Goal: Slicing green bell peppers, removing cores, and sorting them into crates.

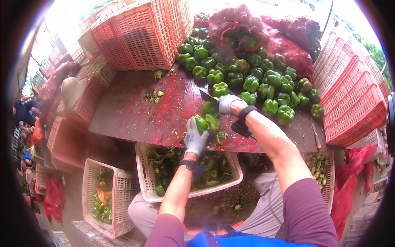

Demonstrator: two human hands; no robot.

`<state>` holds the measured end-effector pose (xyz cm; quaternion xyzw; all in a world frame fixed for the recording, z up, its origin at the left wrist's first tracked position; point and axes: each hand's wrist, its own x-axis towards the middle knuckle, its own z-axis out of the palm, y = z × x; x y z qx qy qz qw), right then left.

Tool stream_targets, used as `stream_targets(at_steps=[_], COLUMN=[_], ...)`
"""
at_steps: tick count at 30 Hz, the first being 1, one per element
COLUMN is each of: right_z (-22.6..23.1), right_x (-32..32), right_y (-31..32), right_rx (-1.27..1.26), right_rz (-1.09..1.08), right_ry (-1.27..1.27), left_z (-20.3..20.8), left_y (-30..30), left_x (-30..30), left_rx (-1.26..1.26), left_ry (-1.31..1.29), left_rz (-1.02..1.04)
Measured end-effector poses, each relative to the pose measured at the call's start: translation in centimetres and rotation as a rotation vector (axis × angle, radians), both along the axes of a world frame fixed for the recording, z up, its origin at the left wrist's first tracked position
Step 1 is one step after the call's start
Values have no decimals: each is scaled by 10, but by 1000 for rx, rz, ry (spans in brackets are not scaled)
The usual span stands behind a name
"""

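My left hand, in a pale glove, closes round a cut piece of green bell pepper near the table's front edge. Right beside it lies another cut pepper piece, and a green pepper sits just behind. Farther back, my gloved right hand is wrapped round a knife, its handle hidden in the fist and its dark blade pointing left. The blade is next to a whole green pepper. Scraps of pepper lie right of my left hand.
Whole green peppers heap at the back, before red mesh sacks. Crates stand stacked at left and right. A second knife lies at the table's right. Below the edge, a white crate holds cut peppers; another crate stands left.
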<state>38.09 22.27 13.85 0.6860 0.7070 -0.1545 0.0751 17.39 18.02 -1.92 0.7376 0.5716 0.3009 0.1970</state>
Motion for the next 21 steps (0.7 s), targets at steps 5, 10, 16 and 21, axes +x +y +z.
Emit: stream_targets(at_steps=[5, 10, 16, 21], right_z=[-7, -48, -72, -43], right_x=[4, -10, 1, 9], right_y=[22, -1, -36, -88], right_rx=[-65, -1, 180, 309], right_rz=[-99, -20, -168, -370], right_ry=[-5, 17, 153, 262], left_z=[9, 10, 11, 9], left_y=[15, 18, 24, 19], left_x=[19, 5, 15, 3], left_rx=[-49, -105, -98, -138], left_ry=[96, 170, 197, 229], left_rz=[-19, 11, -26, -4])
